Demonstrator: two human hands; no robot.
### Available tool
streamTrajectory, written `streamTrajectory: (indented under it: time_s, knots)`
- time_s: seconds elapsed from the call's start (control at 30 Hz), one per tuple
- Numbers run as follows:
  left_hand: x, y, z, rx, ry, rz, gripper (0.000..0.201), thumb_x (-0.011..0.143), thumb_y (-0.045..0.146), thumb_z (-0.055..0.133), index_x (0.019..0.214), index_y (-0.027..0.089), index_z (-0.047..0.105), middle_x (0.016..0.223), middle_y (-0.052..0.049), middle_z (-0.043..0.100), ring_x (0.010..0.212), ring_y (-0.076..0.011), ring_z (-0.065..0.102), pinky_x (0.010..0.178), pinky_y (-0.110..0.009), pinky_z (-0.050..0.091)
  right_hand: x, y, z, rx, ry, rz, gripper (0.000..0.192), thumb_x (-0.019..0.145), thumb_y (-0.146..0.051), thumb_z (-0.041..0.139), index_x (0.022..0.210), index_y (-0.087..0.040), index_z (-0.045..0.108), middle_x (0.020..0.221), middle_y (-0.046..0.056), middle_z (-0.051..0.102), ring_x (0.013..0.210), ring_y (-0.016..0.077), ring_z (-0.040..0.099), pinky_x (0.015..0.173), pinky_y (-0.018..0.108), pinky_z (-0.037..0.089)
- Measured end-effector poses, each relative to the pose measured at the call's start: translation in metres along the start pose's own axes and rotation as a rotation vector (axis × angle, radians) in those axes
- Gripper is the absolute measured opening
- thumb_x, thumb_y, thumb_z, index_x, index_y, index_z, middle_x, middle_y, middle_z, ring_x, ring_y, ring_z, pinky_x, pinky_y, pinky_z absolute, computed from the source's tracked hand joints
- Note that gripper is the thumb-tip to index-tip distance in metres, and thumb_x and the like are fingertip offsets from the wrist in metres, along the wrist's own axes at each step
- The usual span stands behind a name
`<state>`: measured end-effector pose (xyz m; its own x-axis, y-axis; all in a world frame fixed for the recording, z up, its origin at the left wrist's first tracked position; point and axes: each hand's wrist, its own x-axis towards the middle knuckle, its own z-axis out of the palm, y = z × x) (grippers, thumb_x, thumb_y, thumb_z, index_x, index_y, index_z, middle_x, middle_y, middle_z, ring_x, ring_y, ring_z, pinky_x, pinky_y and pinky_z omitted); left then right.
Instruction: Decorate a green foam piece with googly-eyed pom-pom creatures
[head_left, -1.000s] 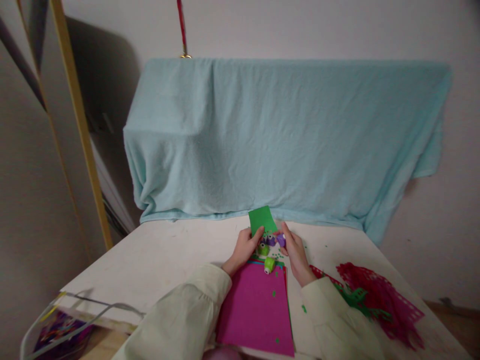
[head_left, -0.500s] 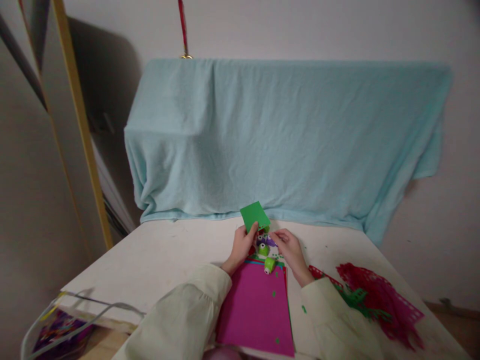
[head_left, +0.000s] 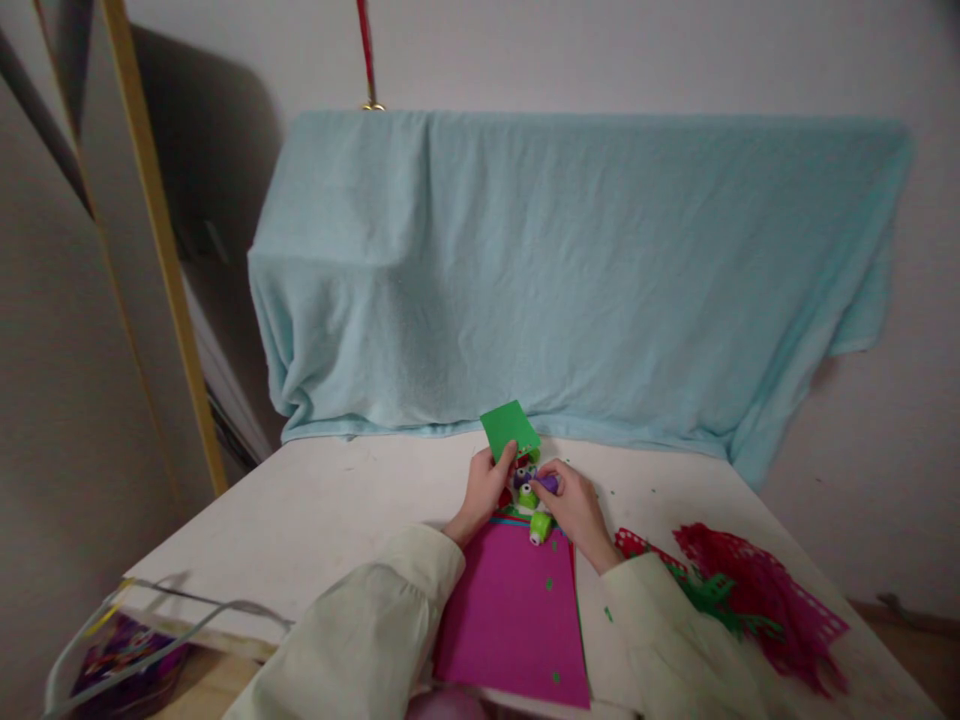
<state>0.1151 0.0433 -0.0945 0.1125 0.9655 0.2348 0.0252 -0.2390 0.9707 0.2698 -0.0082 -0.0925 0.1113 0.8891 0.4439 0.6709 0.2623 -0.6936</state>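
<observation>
My left hand [head_left: 487, 484] pinches a green sheet of paper [head_left: 510, 428] between thumb and fingers; a row of small holes shows along its lower edge. My right hand [head_left: 574, 500] is closed on a small purple craft punch [head_left: 550, 484], close to that edge. Between the hands stand a green craft punch [head_left: 527, 495] and a darker purple one [head_left: 521, 477]. Another green punch [head_left: 540, 527] lies at the top of a magenta sheet [head_left: 510, 615], with more coloured sheets beneath it. Tiny green cut-outs are scattered on the magenta sheet.
Strips of punched red, magenta and green paper [head_left: 780, 610] lie heaped at the right of the white table [head_left: 337, 500]. A light blue cloth [head_left: 562, 270] hangs behind it. At the lower left are a grey cable [head_left: 202, 625] and a purple package [head_left: 124, 665].
My right hand has shifted slightly, turning the purple punch so more of its body shows in the fingers. The green paper stays nearly where it was in my left hand.
</observation>
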Motion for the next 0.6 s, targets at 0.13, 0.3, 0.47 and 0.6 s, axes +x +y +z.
streamTrajectory:
  time_s: [0.13,0.3,0.47,0.6]
  knots:
    - [0.0,-0.0012,-0.0001,0.011,-0.013,-0.008,0.055,0.082,0.063,0.047,0.058,0.014,0.051,0.044,0.004,0.041,0.044,-0.0083,0.037,0.045,-0.02,0.028,0.0003,0.0022,0.0011,-0.015,-0.009,-0.01,0.008,0.073,-0.029,0.064,0.08,-0.024,0.064,0.076,0.0,0.066,0.062,0.0173,0.055,0.057,0.027,0.035]
    - [-0.0003,-0.0022,0.001,0.013,-0.003,-0.008,0.055,0.081,0.063,0.048,0.056,0.014,0.051,0.043,0.004,0.04,0.043,-0.0085,0.038,0.045,-0.02,0.028,0.0007,0.0012,0.0015,-0.04,-0.01,-0.015,0.008,0.074,-0.028,0.063,0.081,-0.024,0.064,0.079,0.001,0.066,0.067,0.0186,0.057,0.061,0.028,0.037]
    - [-0.0003,-0.003,0.0012,0.019,-0.007,-0.003,0.054,0.083,0.061,0.047,0.057,0.014,0.051,0.043,0.003,0.042,0.044,-0.0083,0.038,0.045,-0.02,0.028,0.0002,-0.0004,0.0015,-0.022,0.01,-0.027,0.007,0.078,-0.032,0.062,0.078,-0.024,0.064,0.075,0.001,0.065,0.062,0.0179,0.055,0.056,0.027,0.034]
    - [-0.0005,-0.0026,0.0013,0.022,0.005,0.014,0.054,0.083,0.061,0.047,0.059,0.014,0.052,0.044,0.004,0.042,0.043,-0.0084,0.038,0.044,-0.02,0.028,0.0,-0.0005,0.0011,-0.002,0.005,-0.045,0.015,0.085,-0.035,0.056,0.078,-0.024,0.063,0.072,0.001,0.064,0.063,0.0186,0.056,0.057,0.028,0.035]
